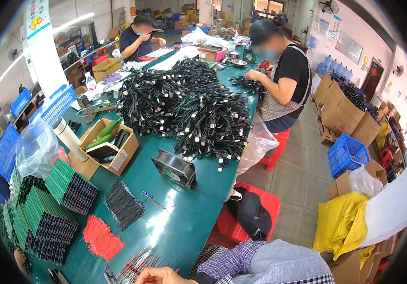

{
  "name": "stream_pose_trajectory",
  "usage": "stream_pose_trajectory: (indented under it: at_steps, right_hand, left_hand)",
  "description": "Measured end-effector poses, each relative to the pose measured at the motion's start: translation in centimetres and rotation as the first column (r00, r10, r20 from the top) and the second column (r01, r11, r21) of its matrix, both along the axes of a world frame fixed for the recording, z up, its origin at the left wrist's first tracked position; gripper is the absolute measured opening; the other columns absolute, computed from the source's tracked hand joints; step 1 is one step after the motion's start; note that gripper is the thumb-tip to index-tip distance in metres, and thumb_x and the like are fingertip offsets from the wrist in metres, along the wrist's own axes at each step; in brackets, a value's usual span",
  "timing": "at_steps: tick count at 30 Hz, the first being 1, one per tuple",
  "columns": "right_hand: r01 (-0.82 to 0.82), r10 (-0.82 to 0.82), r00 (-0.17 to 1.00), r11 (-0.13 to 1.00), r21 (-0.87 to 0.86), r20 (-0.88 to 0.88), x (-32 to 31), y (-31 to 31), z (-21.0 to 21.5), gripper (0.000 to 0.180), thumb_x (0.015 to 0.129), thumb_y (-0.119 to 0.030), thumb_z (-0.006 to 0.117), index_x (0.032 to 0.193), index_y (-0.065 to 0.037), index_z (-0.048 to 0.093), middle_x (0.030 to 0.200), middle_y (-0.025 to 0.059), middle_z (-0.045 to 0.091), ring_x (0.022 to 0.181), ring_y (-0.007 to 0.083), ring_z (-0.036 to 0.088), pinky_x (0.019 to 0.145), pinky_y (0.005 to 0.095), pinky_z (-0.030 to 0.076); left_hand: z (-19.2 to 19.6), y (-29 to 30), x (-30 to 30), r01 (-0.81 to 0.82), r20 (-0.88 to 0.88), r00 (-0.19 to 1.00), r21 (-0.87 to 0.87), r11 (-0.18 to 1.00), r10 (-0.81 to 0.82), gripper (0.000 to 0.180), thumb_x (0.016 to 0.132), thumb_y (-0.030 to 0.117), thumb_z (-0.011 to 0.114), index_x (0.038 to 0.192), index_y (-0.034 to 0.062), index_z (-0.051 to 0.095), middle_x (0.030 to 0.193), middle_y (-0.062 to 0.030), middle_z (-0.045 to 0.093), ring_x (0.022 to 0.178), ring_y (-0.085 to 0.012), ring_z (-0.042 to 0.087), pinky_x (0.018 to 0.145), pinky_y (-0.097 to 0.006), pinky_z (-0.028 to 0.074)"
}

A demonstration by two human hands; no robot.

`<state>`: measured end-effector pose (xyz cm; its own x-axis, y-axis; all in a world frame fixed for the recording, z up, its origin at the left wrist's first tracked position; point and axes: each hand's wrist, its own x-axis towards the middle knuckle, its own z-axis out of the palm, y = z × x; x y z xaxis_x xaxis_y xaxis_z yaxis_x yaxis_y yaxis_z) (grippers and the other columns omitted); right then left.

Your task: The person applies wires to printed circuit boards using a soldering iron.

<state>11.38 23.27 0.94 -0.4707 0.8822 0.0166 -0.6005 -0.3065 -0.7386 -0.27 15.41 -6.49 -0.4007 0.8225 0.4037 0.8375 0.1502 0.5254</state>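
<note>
- the right hand point(161, 276) is at the bottom edge, with its fingers bent. its fingertips are cut off, so i cannot tell if it is pinching something.
- a bunch of mixed thin wires point(139, 264), red, black and white, lies on the green worktop point(191, 201) right beside the right hand.
- the left hand point(20, 258) only peeks in at the far left edge, near the green circuit boards point(47, 222). i cannot tell if it is spread or pinching.
- the green circuit boards sit in tall stacks at the left side of the worktop, with black parts along their edges.
- a pile of short red wires point(102, 238) lies between the boards and the mixed thin wires.
- a pile of short black wires point(124, 205) lies behind the red ones.
- a small blue part point(147, 194) with thin wires on it lies just right of the black wires.
- a black fan point(174, 168) stands on the worktop farther back.
- a cardboard box point(123, 158) left of the fan holds long green things, and a white bottle point(67, 134) leans beside it.
- behind the fan is a big heap of black cables point(184, 106).
- two other people sit at the worktop past the heap, one on each side.
</note>
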Motion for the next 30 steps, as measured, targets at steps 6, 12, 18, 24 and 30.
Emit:
stream_pose_trajectory:
  at_steps: [6, 12, 18, 24, 30]
  right_hand:
    - [0.019, -0.02, 0.999, 1.0, -0.023, -0.03, -0.2, 0.0, -0.3, 0.011, 0.09, 0.001, 0.073, 0.097, 0.0, 0.065, 0.093, 0.0056, 0.07, 0.088, 0.0132, 0.068, 0.079, 0.0285, 0.056]
    - [-0.017, 0.014, 0.999, 0.998, -0.064, -0.048, 0.1, -0.1, -0.3, 0.01, 0.09, 0.001, 0.072, 0.097, 0.0, 0.065, 0.092, 0.0056, 0.07, 0.088, 0.0136, 0.068, 0.079, 0.0286, 0.056]
    - [0.024, -0.024, 0.999, 1.0, -0.017, -0.026, 0.0, -0.3, -0.7, 0.011, 0.09, 0.001, 0.073, 0.097, 0.0, 0.065, 0.09, 0.0056, 0.07, 0.083, 0.0135, 0.068, 0.076, 0.0281, 0.056]
    - [0.058, -0.058, 0.997, 0.998, 0.007, -0.06, 0.9, 0.6, 0.4, 0.01, 0.091, 0.002, 0.071, 0.098, -0.001, 0.065, 0.091, 0.0049, 0.069, 0.084, 0.012, 0.066, 0.077, 0.0275, 0.054]
    - [-0.049, 0.05, 0.999, 0.976, 0.21, 0.002, 2.3, 1.7, 2.5, 0.008, 0.093, 0.002, 0.068, 0.1, 0.0, 0.065, 0.097, 0.0045, 0.068, 0.091, 0.0136, 0.065, 0.081, 0.0281, 0.053]
  left_hand:
    - [-0.6, -0.7, -0.5, -0.031, 0.119, 0.992, -0.015, 0.999, 0.032, 0.033, 0.088, 0.005, 0.068, 0.12, -0.0013, 0.066, 0.116, -0.0225, 0.066, 0.101, -0.0371, 0.064, 0.09, -0.05, 0.049]
    - [-1.1, -1.8, -0.6, -0.066, 0.233, 0.97, -0.034, 0.997, 0.072, 0.032, 0.088, 0.006, 0.068, 0.119, -0.0019, 0.067, 0.115, -0.0222, 0.067, 0.099, -0.0363, 0.064, 0.088, -0.05, 0.05]
    - [-1.6, -2.7, -0.8, -0.095, 0.342, 0.933, -0.057, 0.994, 0.108, 0.031, 0.088, 0.007, 0.069, 0.118, -0.0025, 0.067, 0.113, -0.0219, 0.067, 0.096, -0.0354, 0.065, 0.086, -0.049, 0.05]
    - [-1.9, -3.2, -1.1, -0.12, 0.443, 0.885, -0.074, 0.99, 0.14, 0.03, 0.089, 0.008, 0.069, 0.117, -0.0031, 0.067, 0.111, -0.0216, 0.068, 0.094, -0.0346, 0.065, 0.084, -0.048, 0.051]
    - [-1.8, -3.3, -1.7, -0.133, 0.53, 0.833, -0.083, 0.988, 0.157, 0.029, 0.089, 0.009, 0.07, 0.116, -0.0037, 0.068, 0.109, -0.0213, 0.068, 0.092, -0.0338, 0.066, 0.083, -0.048, 0.051]
